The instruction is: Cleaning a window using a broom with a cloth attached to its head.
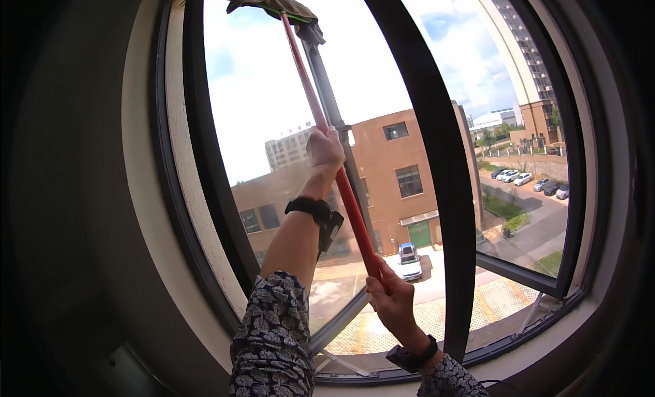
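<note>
A red pole slants up and away through the window opening. My left hand grips it around the middle, and my right hand holds it close to the lower end. At the top of the pole is a flat head with a green edge, covered by a grey-brown cloth. The cloth drapes over the upper part of the outward-opened left sash; whether it presses on the glass I cannot tell. Both wrists wear black straps with small devices.
A dark upright mullion stands right of the pole. The right sash is swung outward too, on a metal stay. The dark left frame borders the opening. Far below, a white car is parked beside a brown building.
</note>
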`<move>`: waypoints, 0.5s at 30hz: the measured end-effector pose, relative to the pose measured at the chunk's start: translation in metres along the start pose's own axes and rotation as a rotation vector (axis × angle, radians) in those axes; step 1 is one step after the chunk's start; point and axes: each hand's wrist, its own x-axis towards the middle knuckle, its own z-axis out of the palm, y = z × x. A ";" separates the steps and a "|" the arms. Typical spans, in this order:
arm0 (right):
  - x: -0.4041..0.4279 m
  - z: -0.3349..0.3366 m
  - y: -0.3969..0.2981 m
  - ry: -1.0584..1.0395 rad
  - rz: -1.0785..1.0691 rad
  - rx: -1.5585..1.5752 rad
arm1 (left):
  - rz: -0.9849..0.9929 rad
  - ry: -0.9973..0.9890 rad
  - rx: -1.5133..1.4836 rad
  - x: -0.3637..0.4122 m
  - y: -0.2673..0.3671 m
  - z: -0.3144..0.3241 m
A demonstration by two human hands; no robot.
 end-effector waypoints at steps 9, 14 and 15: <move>0.002 -0.003 -0.013 0.043 0.011 -0.041 | 0.019 -0.009 -0.015 -0.008 0.015 0.009; -0.024 0.002 0.004 0.034 0.056 -0.034 | 0.105 -0.001 0.118 -0.017 -0.023 0.009; -0.026 0.006 0.002 0.035 0.054 -0.027 | 0.113 0.007 0.116 -0.011 -0.026 0.008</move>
